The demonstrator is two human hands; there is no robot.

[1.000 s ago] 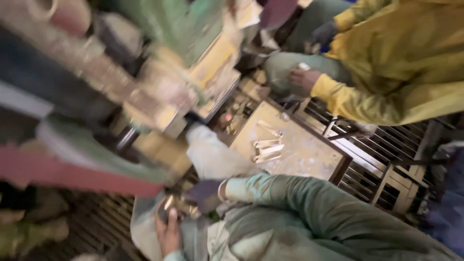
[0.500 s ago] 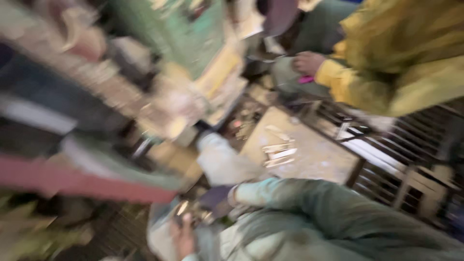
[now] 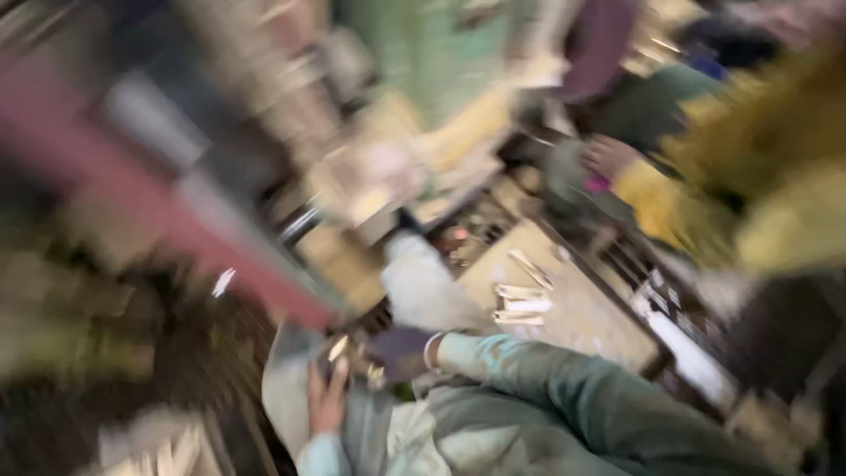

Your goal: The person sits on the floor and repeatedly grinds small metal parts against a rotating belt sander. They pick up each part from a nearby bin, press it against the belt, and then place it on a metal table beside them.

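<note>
Head view, heavily smeared by motion. The left hand [image 3: 328,401] sits at about seven o'clock of the frame, bare, its fingers curled round a small pale-and-dark object [image 3: 339,348] that is too blurred to identify; the hand seems to steady it from below. The right hand [image 3: 398,351], in a dark glove, meets that same object from the three o'clock side, at the end of a grey-green sleeve [image 3: 564,392]. Its fingers look closed, though whether they pinch the object or only press on it I cannot tell. Both hands work low against the body, probably to brace the small piece.

At two o'clock of the hands lies a flat tan worktop [image 3: 599,322] with roughly three short pale sticks [image 3: 520,304] grouped near its middle (the count is uncertain). Beyond it, at one o'clock, one other person in a yellow top [image 3: 775,211] rests a hand [image 3: 608,159] low.
</note>
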